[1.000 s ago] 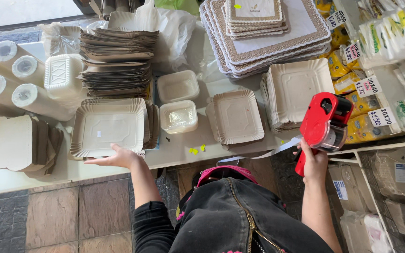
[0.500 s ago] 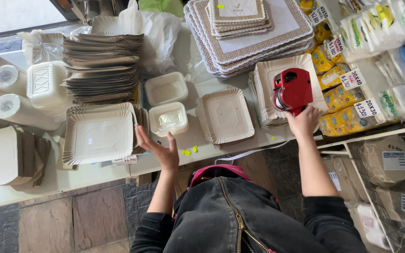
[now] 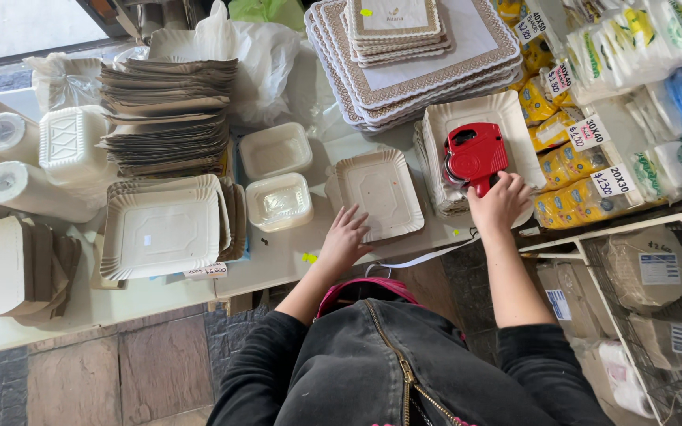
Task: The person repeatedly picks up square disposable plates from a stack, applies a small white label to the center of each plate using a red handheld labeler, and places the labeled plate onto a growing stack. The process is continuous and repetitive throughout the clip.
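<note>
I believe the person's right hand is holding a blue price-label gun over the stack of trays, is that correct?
Not quite: the price-label gun is red, not blue, as the head view shows. The right hand does hold it over the stack of trays.

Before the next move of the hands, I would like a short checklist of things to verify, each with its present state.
1. Right hand grips the red label gun: ok.
2. Label gun rests over the white tray stack on the right: ok.
3. Left hand lies at the near left edge of the single square tray, fingers spread: ok.
4. Single tray lies flat on the table: ok.
5. Label roll loaded in the gun: cannot tell.
6. Small yellow sticker lies loose on the table near the left hand: not ok.
</note>
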